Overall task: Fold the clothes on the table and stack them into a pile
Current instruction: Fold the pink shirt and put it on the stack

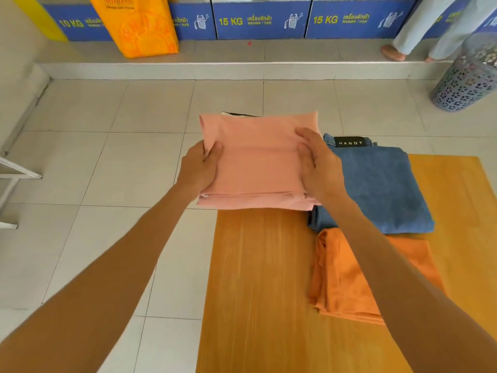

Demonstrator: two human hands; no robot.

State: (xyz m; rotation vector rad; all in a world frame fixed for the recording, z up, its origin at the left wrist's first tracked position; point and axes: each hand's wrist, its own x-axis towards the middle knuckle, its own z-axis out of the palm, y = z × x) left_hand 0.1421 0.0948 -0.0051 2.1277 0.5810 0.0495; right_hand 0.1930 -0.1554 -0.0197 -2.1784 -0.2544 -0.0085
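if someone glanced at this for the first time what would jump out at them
First, the folded pink garment in the middle of the view, held up over the far left corner of the wooden table, with the left hand and right hand gripping its two sides. Next, the folded blue jeans on the table to the right, with an orange garment lying nearer the person. Beyond, a bright orange bag stands by the blue washer panels.

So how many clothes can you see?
3, maybe more: the pink cloth held in both hands, folded jeans on the table, an orange cloth in front of them. A dark edge behind the pink hints at another.
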